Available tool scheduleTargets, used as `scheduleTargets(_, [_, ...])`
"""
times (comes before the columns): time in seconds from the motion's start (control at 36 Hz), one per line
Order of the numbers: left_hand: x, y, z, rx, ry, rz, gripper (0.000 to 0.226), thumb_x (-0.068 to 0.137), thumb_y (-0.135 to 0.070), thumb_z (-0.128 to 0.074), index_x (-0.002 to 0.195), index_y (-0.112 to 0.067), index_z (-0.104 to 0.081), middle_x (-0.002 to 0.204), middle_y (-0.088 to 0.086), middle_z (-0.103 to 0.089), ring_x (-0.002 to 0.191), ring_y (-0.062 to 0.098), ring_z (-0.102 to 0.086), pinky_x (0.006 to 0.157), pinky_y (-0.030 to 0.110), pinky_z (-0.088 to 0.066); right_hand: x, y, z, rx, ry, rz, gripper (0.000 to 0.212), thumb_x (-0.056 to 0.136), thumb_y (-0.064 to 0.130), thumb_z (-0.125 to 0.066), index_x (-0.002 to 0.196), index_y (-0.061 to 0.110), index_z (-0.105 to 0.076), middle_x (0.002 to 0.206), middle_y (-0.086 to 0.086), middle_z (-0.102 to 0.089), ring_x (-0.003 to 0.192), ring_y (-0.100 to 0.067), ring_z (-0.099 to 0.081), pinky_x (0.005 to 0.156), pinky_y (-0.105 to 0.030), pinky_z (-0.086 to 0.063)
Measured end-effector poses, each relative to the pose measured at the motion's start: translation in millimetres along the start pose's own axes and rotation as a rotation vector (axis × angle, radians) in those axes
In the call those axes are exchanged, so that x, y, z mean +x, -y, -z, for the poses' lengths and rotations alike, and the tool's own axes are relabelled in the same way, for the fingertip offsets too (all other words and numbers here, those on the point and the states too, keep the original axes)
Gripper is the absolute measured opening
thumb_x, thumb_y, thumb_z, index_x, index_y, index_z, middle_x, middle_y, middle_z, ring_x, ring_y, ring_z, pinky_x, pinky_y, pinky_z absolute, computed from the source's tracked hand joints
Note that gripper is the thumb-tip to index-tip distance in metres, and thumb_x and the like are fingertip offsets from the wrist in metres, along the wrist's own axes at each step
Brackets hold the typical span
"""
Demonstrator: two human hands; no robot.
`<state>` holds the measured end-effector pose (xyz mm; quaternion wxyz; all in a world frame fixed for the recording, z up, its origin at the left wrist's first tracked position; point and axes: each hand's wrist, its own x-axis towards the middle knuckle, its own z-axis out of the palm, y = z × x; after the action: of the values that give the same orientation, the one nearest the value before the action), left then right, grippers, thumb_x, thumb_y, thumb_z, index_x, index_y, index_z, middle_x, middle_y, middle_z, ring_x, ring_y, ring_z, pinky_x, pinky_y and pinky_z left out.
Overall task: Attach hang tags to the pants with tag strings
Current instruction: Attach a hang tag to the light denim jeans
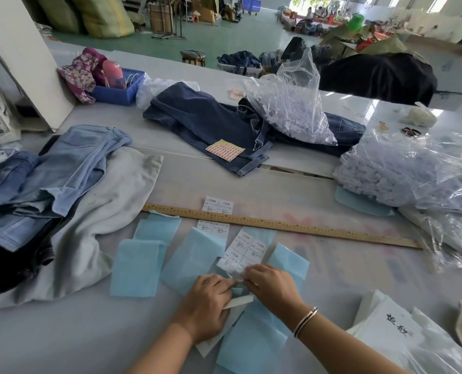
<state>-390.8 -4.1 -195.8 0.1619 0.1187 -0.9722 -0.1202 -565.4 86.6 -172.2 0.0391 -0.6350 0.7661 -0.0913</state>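
My left hand (207, 306) grips a white hang tag (238, 303) low on the table, over pale blue backing sheets (195, 255). My right hand (271, 286) meets it, pinching a small white sticker label (239, 276) at the edge of a printed label sheet (244, 251). Dark blue pants (205, 122) lie across the far middle with a pink sticker sheet (224, 149) on them. Light blue pants (62, 171) are piled at the left on a grey cloth (122, 190). A clear bag of tag strings (292, 106) rests on the dark pants.
A long wooden ruler (278, 225) crosses the table ahead of my hands. More label sheets (218, 207) lie by it. Clear bags of plastic parts (402, 171) crowd the right. White printed bags (391, 327) sit at the near right. A blue bin (119, 93) stands at the far left.
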Motion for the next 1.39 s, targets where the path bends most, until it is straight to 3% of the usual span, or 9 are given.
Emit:
scheduleTargets(0.31, [-0.7,-0.5,2.6,0.024,-0.029,-0.026,0.02,0.074,-0.03,-0.053,0.074,-0.022,-0.071,0.108,-0.011,-0.07,0.078,0.012,-0.064,0.077,0.023,-0.041,34.0,-3.7,6.9,0.234,0.317,-0.545,0.021,0.084,0.036,-0.057,0.099,0.031,-0.071,0.109,0.009,-0.058,0.109,-0.016,-0.038,0.086,-0.034,-0.024])
scheduleTargets(0.64, [-0.3,-0.4,2.3,-0.01,-0.031,-0.051,0.017,0.055,-0.026,-0.079,0.068,-0.023,-0.069,0.099,-0.015,-0.07,0.076,0.012,-0.064,0.077,0.024,-0.043,50.2,2.2,18.2,0.225,0.449,-0.721,0.027,0.087,0.037,-0.051,0.104,0.018,-0.063,0.111,-0.003,-0.06,0.099,-0.021,-0.048,0.09,-0.037,-0.035])
scheduleTargets(0.72, [-0.4,0.2,1.0,-0.009,-0.044,-0.05,0.02,0.052,-0.026,-0.079,0.07,-0.023,-0.07,0.1,-0.016,-0.07,0.077,0.012,-0.065,0.082,0.025,-0.037,49.1,-1.9,17.2,0.305,0.355,-0.752,0.022,0.086,0.034,-0.054,0.093,0.018,-0.067,0.094,0.001,-0.062,0.091,-0.02,-0.052,0.083,-0.035,-0.033])
scheduleTargets(0.83, [-0.2,0.5,2.1,-0.019,-0.025,-0.02,0.023,0.052,-0.03,-0.08,0.073,-0.025,-0.072,0.102,-0.019,-0.07,0.081,0.008,-0.065,0.084,0.022,-0.039,42.4,-20.3,39.4,0.92,-0.058,-0.852,0.021,0.093,0.016,-0.056,0.073,0.014,-0.062,0.07,-0.003,-0.055,0.061,-0.015,-0.046,0.057,-0.024,-0.037])
scheduleTargets(1.0, [0.9,-0.1,7.9,0.004,0.049,0.107,0.014,0.065,-0.028,-0.075,0.079,-0.025,-0.073,0.117,-0.016,-0.067,0.096,0.012,-0.067,0.093,0.033,-0.051,9.8,-33.5,99.3,1.568,-0.61,-0.897,0.015,0.098,0.016,-0.049,0.09,0.009,-0.058,0.077,-0.009,-0.058,0.05,-0.011,-0.058,0.043,-0.018,-0.043])
scheduleTargets(1.11, [10.3,-2.9,25.6,-0.377,0.064,0.348,0.025,0.096,-0.016,-0.05,0.108,-0.005,-0.068,0.148,-0.004,-0.04,0.136,0.018,-0.041,0.116,0.031,-0.02,-23.1,-11.3,118.2,1.74,-0.618,-0.774,0.019,0.099,0.017,-0.047,0.099,0.004,-0.061,0.089,-0.017,-0.067,0.069,-0.021,-0.071,0.058,-0.023,-0.057])
scheduleTargets(1.22, [15.6,-21.7,67.0,-0.955,0.0,0.757,0.034,0.097,-0.025,-0.051,0.127,-0.01,-0.06,0.113,0.002,-0.068,0.101,0.02,-0.062,0.092,0.04,-0.048,-53.7,27.8,125.6,1.683,-0.568,-0.654,0.026,0.096,0.019,-0.048,0.102,0.0,-0.065,0.094,-0.013,-0.074,0.089,-0.022,-0.071,0.076,-0.025,-0.058])
scheduleTargets(1.28, [11.1,-29.4,86.4,-1.201,-0.025,0.888,0.023,0.101,-0.023,-0.048,0.102,-0.012,-0.068,0.091,0.004,-0.074,0.093,0.028,-0.067,0.084,0.039,-0.053,-66.0,53.0,128.4,1.536,-0.541,-0.571,0.024,0.091,0.018,-0.051,0.1,0.003,-0.068,0.093,-0.009,-0.074,0.091,-0.018,-0.071,0.082,-0.024,-0.057])
scheduleTargets(1.39, [-12.2,-50.8,116.8,-1.612,0.023,0.997,0.036,0.102,-0.029,-0.038,0.112,-0.013,-0.068,0.109,0.014,-0.071,0.098,0.027,-0.069,0.083,0.037,-0.053,-90.0,96.1,131.1,0.845,-0.52,-0.198,0.027,0.092,0.003,-0.054,0.095,0.025,-0.069,0.109,0.012,-0.066,0.106,0.0,-0.061,0.094,-0.018,-0.047])
